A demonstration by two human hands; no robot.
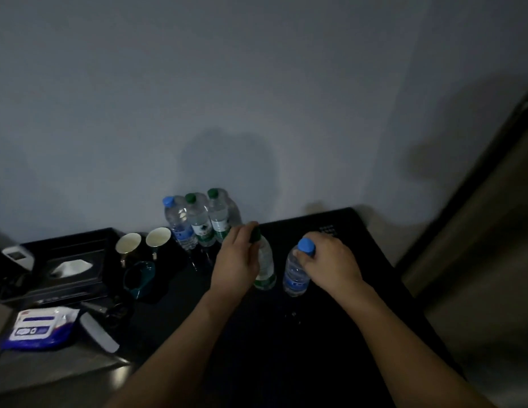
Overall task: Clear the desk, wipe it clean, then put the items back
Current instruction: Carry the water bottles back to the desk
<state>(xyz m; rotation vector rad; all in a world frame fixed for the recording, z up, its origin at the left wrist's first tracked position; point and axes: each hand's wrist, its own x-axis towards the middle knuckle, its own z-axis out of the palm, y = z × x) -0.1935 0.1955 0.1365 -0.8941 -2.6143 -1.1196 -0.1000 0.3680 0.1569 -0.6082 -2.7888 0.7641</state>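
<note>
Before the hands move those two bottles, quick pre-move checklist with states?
1. Left hand grips the green-capped bottle at its cap: ok.
2. Right hand grips the blue-capped bottle at its cap: ok.
3. Caps screwed tight: cannot tell.
4. Both held bottles upright: not ok, the green-capped one leans.
5. Free spot beside the three bottles by the wall: ok, bare dark desk to their right.
6. Desk dry under the held bottles: cannot tell; small specks glint near the blue-capped one.
</note>
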